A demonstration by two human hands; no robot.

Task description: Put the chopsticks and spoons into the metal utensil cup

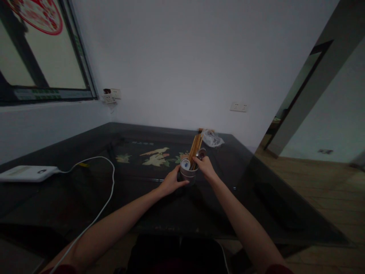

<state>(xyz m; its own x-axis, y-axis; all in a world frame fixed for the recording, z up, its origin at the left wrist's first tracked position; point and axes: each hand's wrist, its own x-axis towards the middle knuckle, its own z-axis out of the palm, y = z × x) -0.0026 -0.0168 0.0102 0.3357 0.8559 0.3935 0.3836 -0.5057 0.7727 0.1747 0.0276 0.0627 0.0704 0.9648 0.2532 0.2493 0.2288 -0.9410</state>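
Observation:
A grey-white round holder (188, 176) stands on the dark table with a bundle of wooden chopsticks (196, 144) rising from it, tilted to the right. At the holder's left rim shows a white ceramic piece (185, 164) with a blue mark, perhaps a spoon's bowl. My left hand (172, 181) is closed around the holder's left side, thumb across its front. Beside the chopsticks, my right hand (205, 166) pinches a shiny metal spoon (201, 153) just above the holder's right rim. The spoon's handle is hidden by the fingers and the holder.
Behind the holder lie a crumpled clear plastic bag (212, 138) and a brown wooden item. A white power bank (28, 173) with a white cable (113, 179) is at the left. A dark flat object (275, 203) lies at the right. Floral artwork (156, 158) decorates the tabletop (137, 205).

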